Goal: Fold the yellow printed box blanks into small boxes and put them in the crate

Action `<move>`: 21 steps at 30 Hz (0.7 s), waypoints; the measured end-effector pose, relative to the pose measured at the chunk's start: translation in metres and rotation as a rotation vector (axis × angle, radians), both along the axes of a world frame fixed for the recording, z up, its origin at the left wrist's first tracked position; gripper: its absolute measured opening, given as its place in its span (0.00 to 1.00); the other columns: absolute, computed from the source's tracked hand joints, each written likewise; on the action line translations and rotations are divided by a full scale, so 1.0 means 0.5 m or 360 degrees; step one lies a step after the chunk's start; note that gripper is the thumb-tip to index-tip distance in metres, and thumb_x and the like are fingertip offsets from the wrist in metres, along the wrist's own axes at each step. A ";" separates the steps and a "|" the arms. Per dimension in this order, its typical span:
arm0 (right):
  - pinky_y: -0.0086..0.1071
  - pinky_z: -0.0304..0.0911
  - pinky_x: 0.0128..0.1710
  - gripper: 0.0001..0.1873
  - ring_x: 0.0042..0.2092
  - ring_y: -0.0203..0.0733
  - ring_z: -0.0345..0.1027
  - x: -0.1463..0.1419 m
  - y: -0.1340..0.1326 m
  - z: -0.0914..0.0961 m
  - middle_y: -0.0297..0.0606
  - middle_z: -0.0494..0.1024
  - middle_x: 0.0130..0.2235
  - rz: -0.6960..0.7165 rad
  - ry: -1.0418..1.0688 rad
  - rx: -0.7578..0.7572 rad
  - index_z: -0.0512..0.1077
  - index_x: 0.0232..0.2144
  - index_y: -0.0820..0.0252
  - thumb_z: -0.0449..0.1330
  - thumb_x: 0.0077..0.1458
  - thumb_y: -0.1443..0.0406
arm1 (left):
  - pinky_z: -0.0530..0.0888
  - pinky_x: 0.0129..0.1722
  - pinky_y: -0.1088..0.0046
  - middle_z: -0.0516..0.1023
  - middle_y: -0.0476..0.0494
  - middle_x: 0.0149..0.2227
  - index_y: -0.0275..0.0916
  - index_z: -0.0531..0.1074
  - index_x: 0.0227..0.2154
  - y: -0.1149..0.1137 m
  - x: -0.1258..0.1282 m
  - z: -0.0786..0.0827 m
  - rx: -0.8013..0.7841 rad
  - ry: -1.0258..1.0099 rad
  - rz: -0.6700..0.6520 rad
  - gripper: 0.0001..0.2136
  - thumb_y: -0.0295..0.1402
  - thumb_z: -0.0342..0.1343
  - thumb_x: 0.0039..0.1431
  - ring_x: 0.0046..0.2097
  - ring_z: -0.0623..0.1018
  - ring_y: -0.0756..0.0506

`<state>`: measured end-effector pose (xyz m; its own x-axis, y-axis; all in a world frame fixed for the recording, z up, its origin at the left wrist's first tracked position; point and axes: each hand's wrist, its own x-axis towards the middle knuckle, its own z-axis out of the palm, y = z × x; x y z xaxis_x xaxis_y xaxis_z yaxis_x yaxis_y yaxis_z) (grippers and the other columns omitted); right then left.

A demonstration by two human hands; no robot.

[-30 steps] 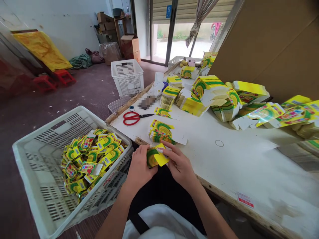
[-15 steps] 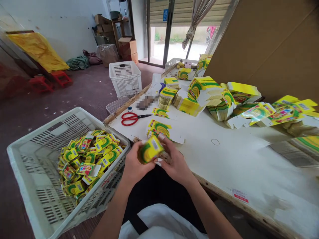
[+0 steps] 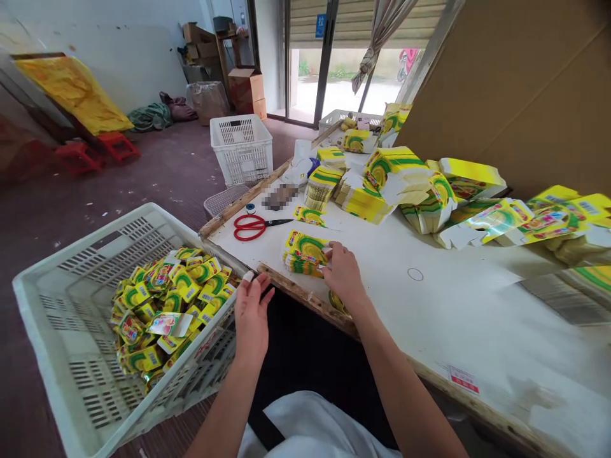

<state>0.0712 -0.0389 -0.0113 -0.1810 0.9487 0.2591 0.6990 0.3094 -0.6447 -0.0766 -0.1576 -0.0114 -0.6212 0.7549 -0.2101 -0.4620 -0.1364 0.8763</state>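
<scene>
My left hand (image 3: 252,321) is held over the table's near edge beside the crate, fingers apart and nothing in it. On the table, my right hand (image 3: 344,272) has its thumb and fingers closed at the right end of a small stack of flat yellow-green cartons (image 3: 305,249), pinching the top carton. Under my right wrist lies a yellow-green item (image 3: 336,301), mostly hidden. To the left, a white plastic crate (image 3: 57,356) holds a heap of small folded yellow boxes (image 3: 167,305).
Red-handled scissors (image 3: 251,227) lie beyond the stack, beside a small spool (image 3: 250,208). Bundles of flat cartons (image 3: 365,198) line the back of the table (image 3: 382,273). Another white crate (image 3: 242,152) stands on the floor. A large cardboard sheet (image 3: 506,89) rises at right.
The small yellow box has left my hands, and the top of the crate's heap looks different. My hands have parted: the left moved toward the crate, the right to the carton stack.
</scene>
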 end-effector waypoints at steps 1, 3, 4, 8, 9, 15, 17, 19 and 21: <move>0.49 0.62 0.46 0.26 0.43 0.54 0.68 0.001 -0.002 0.005 0.46 0.75 0.38 -0.0004 0.0019 -0.0008 0.64 0.47 0.64 0.56 0.42 0.76 | 0.73 0.47 0.66 0.76 0.42 0.46 0.41 0.67 0.39 0.000 0.007 0.000 -0.0006 0.0002 -0.0055 0.19 0.46 0.63 0.50 0.48 0.76 0.45; 0.46 0.64 0.42 0.28 0.41 0.51 0.69 0.004 -0.016 0.017 0.42 0.74 0.37 -0.0014 0.0065 -0.0008 0.60 0.49 0.62 0.56 0.42 0.75 | 0.73 0.46 0.65 0.76 0.42 0.45 0.40 0.68 0.39 -0.001 0.023 0.002 -0.0030 -0.0031 -0.0163 0.20 0.47 0.63 0.49 0.47 0.77 0.45; 0.43 0.65 0.41 0.29 0.39 0.49 0.69 0.005 -0.028 0.023 0.40 0.73 0.36 0.0003 0.0101 -0.0009 0.58 0.50 0.61 0.56 0.43 0.75 | 0.72 0.47 0.65 0.77 0.42 0.45 0.40 0.68 0.40 -0.001 0.030 0.004 -0.0029 -0.0053 -0.0222 0.21 0.47 0.64 0.48 0.47 0.77 0.45; 0.33 0.66 0.32 0.31 0.31 0.39 0.68 -0.001 -0.106 0.050 0.31 0.70 0.33 0.0506 0.0523 -0.0314 0.55 0.50 0.56 0.57 0.43 0.74 | 0.72 0.50 0.63 0.77 0.41 0.44 0.40 0.70 0.41 0.004 0.051 0.027 0.0186 -0.0090 -0.0427 0.24 0.49 0.65 0.45 0.50 0.76 0.42; 0.32 0.66 0.31 0.30 0.31 0.37 0.68 -0.005 -0.128 0.055 0.30 0.70 0.33 0.0662 0.0673 -0.0445 0.55 0.49 0.55 0.57 0.43 0.74 | 0.73 0.48 0.63 0.78 0.41 0.42 0.40 0.71 0.39 0.006 0.053 0.035 0.0247 -0.0114 -0.0445 0.23 0.50 0.64 0.46 0.49 0.76 0.41; 0.36 0.68 0.43 0.29 0.41 0.40 0.69 -0.043 -0.214 0.072 0.35 0.73 0.39 0.0905 0.1147 -0.0665 0.58 0.51 0.54 0.62 0.47 0.70 | 0.74 0.34 0.73 0.68 0.50 0.25 0.40 0.65 0.26 0.023 0.047 0.059 0.0357 -0.0038 -0.0009 0.19 0.53 0.55 0.52 0.30 0.73 0.50; 0.35 0.67 0.43 0.28 0.41 0.40 0.68 -0.051 -0.216 0.067 0.35 0.73 0.39 0.0900 0.1115 -0.0690 0.62 0.51 0.55 0.63 0.46 0.69 | 0.73 0.31 0.74 0.67 0.51 0.25 0.40 0.64 0.26 0.023 0.043 0.047 0.0221 0.0080 0.0089 0.22 0.57 0.51 0.54 0.28 0.72 0.50; 0.33 0.68 0.37 0.26 0.36 0.39 0.68 -0.052 -0.206 0.057 0.33 0.73 0.35 0.0833 0.1139 -0.0720 0.65 0.48 0.56 0.64 0.45 0.68 | 0.74 0.33 0.73 0.71 0.48 0.29 0.40 0.67 0.31 0.018 0.039 0.031 0.0096 0.0240 0.0055 0.26 0.61 0.46 0.55 0.32 0.75 0.49; 0.32 0.67 0.34 0.22 0.33 0.39 0.69 -0.048 -0.191 0.045 0.32 0.74 0.32 0.0735 0.1207 -0.0702 0.68 0.45 0.56 0.64 0.45 0.67 | 0.74 0.39 0.72 0.75 0.45 0.35 0.40 0.69 0.38 0.011 0.034 0.015 0.0074 0.0410 -0.0048 0.26 0.60 0.48 0.54 0.39 0.77 0.47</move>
